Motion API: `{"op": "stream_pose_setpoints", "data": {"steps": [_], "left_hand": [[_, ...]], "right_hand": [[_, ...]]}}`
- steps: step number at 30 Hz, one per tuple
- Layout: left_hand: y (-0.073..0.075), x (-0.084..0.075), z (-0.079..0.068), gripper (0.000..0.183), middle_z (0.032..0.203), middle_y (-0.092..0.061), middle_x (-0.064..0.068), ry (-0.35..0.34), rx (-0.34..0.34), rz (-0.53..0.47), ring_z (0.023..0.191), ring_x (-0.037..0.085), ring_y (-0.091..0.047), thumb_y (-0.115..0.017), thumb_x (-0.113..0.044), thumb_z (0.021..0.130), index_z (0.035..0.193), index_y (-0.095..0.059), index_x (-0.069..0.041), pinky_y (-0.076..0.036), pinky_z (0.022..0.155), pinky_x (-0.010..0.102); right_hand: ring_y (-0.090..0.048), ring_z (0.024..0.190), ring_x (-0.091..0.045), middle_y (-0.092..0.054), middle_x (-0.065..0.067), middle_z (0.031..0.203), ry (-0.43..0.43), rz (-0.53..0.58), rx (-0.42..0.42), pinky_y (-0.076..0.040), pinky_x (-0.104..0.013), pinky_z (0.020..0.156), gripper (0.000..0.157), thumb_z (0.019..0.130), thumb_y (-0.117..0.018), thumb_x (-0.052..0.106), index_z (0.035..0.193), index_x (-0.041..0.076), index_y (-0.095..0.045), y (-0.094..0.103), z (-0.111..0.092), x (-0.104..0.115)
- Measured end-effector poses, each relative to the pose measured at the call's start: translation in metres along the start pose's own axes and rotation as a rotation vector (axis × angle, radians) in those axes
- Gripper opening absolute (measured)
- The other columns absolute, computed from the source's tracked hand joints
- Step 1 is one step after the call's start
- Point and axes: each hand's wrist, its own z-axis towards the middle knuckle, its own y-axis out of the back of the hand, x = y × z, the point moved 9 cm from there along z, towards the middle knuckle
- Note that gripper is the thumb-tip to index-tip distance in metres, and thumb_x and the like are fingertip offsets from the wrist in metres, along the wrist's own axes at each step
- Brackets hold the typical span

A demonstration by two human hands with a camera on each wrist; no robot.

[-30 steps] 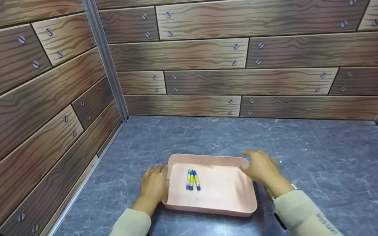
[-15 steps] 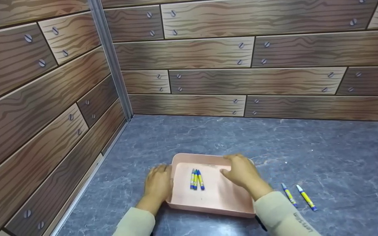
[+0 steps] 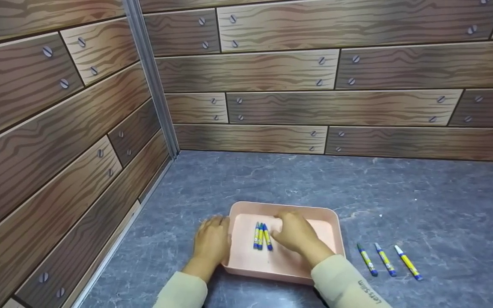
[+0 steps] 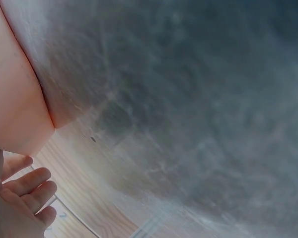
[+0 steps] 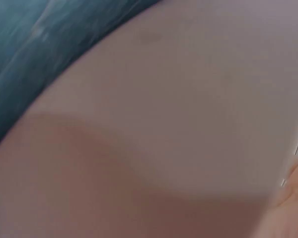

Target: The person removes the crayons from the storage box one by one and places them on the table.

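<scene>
In the head view a shallow pink tray (image 3: 287, 276) rests on the table, and three crayons (image 3: 260, 239) with blue and yellow wrappers lie close together inside it. My left hand (image 3: 211, 240) rests against the outside of the tray's left wall. The left wrist view shows its fingers (image 4: 35, 193) loosely bent beside the tray wall (image 4: 15, 94), with nothing between them. Over the tray, just right of the crayons, is my right hand (image 3: 296, 232), thumb and fingers apart and empty. In the right wrist view the blurred tray floor (image 5: 198, 99) fills most of the picture.
Right of the tray lie three more crayons: one dark-tipped (image 3: 367, 259), one grey-tipped (image 3: 385, 259) and one white-tipped (image 3: 408, 262). Wood-plank-patterned walls (image 3: 272, 107) bound the grey marbled table (image 3: 272, 175) at the back and left.
My right hand has moved left from the tray's right rim to over its middle, near the crayons. The loose crayons have come into view. My left hand keeps its place at the tray.
</scene>
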Motion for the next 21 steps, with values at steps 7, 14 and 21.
{"op": "stream_pose_setpoints", "data": {"steps": [7, 14, 21], "left_hand": [[-0.001, 0.0, 0.001, 0.039, 0.118, -0.062, 0.019, -0.005, 0.005, 0.01, 0.113, 0.034, -0.056, -0.069, -0.016, 0.083, 0.118, -0.063, 0.0, -0.039, 0.102, 0.048], [-0.001, 0.0, 0.001, 0.039, 0.118, -0.062, 0.019, 0.003, 0.006, 0.008, 0.113, 0.034, -0.057, -0.069, -0.015, 0.083, 0.118, -0.064, 0.0, -0.039, 0.102, 0.048], [0.0, 0.002, 0.0, 0.038, 0.12, -0.062, 0.019, 0.012, 0.015, 0.004, 0.114, 0.034, -0.056, -0.069, -0.015, 0.084, 0.119, -0.064, 0.0, -0.039, 0.102, 0.048]], "right_hand": [[-0.06, 0.098, -0.033, -0.063, -0.017, 0.106, 0.003, 0.019, 0.005, -0.049, -0.048, 0.086, 0.04, 0.076, -0.073, 0.015, 0.112, -0.001, -0.066, -0.012, 0.001, 0.003], [-0.061, 0.098, -0.034, -0.063, -0.017, 0.106, -0.008, 0.016, 0.038, -0.049, -0.047, 0.087, 0.042, 0.073, -0.073, 0.013, 0.111, -0.003, -0.066, -0.024, 0.004, 0.003], [-0.058, 0.106, -0.037, -0.063, -0.02, 0.109, -0.019, -0.008, 0.059, -0.045, -0.048, 0.094, 0.041, 0.072, -0.074, 0.012, 0.11, -0.005, -0.066, -0.032, 0.007, 0.003]]}}
